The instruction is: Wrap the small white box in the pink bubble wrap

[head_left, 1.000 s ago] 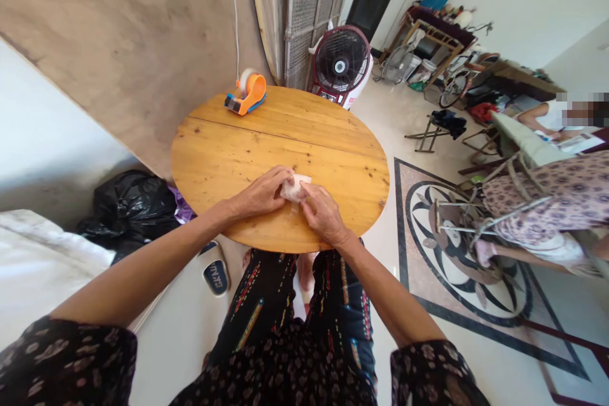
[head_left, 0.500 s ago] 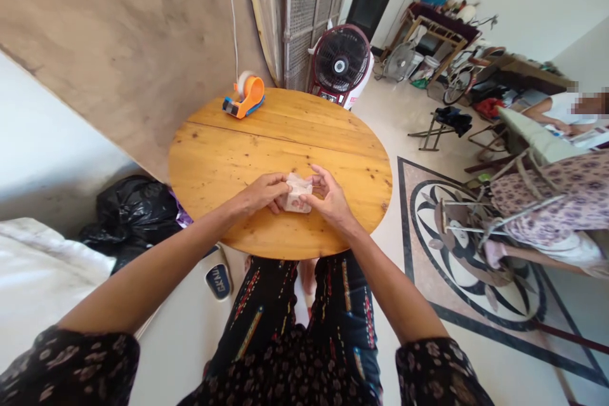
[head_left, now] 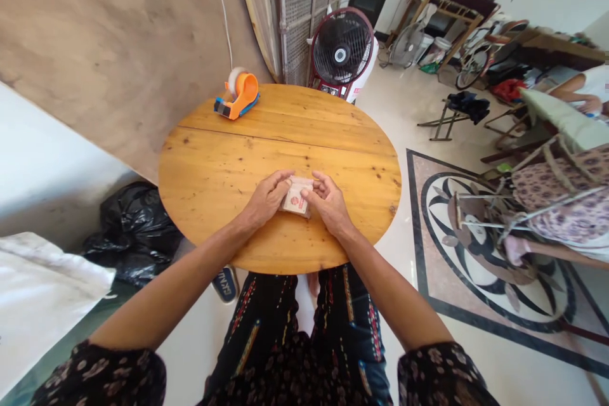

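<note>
Since the earlier frame, the film at the far side of the small wrapped packet (head_left: pixel 295 198) has been flattened, and the red print is now shown more clearly. Packet is held low over the near half of the round wooden table (head_left: pixel 214 168), close to centre. Left corner is pinched by the left hand (head_left: pixel 269 199); right side is gripped by the right hand (head_left: pixel 330 204), thumb laid on the printed face. Hands are kept apart, joined only by the packet. Bare wood is left on both sides and toward the near rim. Far-left edge is occupied by the orange tape dispenser (head_left: pixel 243 96). Beyond the far rim, a fan (head_left: pixel 341 51) is stood.
</note>
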{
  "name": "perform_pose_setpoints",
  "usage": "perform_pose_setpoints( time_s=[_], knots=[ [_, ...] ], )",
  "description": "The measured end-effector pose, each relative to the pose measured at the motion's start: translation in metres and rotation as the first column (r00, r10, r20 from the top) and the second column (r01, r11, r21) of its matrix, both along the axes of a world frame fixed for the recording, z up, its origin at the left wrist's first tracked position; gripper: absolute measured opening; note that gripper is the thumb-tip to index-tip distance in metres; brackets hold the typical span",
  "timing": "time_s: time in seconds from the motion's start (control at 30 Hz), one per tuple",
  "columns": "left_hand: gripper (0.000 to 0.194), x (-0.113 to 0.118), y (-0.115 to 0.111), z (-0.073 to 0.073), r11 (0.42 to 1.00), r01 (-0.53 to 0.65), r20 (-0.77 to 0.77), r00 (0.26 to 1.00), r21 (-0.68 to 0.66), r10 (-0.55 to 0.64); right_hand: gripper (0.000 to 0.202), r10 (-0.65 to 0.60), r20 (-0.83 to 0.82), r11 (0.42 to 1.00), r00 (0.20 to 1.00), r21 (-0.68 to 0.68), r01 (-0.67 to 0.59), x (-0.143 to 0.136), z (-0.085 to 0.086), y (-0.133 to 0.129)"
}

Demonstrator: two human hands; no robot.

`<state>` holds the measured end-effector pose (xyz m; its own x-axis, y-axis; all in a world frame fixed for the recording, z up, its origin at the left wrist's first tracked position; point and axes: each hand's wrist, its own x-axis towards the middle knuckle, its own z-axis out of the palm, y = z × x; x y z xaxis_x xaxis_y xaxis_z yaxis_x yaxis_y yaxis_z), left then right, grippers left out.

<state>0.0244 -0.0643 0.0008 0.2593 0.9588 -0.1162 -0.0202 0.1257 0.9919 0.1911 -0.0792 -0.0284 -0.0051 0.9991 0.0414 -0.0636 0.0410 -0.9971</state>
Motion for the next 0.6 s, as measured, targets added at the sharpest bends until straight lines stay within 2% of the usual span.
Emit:
perform_pose_setpoints(
  time_s=[0.17, 0.33, 0.6],
  knots=[
    [0.063, -0.0058, -0.0016, -0.0016, 0.999, 0.040, -0.018, 0.999, 0.030, -0.040, 0.078, -0.001, 0.013, 1.000, 1.000, -0.007, 0.001, 0.0006, -0.0028, 0.0008],
    [0.087, -0.0083, -0.0010, -0.0043, 0.988, 0.142, -0.013, 0.990, 0.065, -0.142, 0.080, -0.016, -0.003, 1.000, 1.000, 0.007, 0.016, 0.0002, -0.0043, 0.0003],
    [0.083, -0.0076, 0.0019, -0.0065, 0.992, 0.122, 0.041, 0.992, 0.015, -0.123, 0.075, -0.058, 0.115, 0.997, 0.992, 0.059, 0.052, -0.0021, -0.0030, -0.0016]
  ],
)
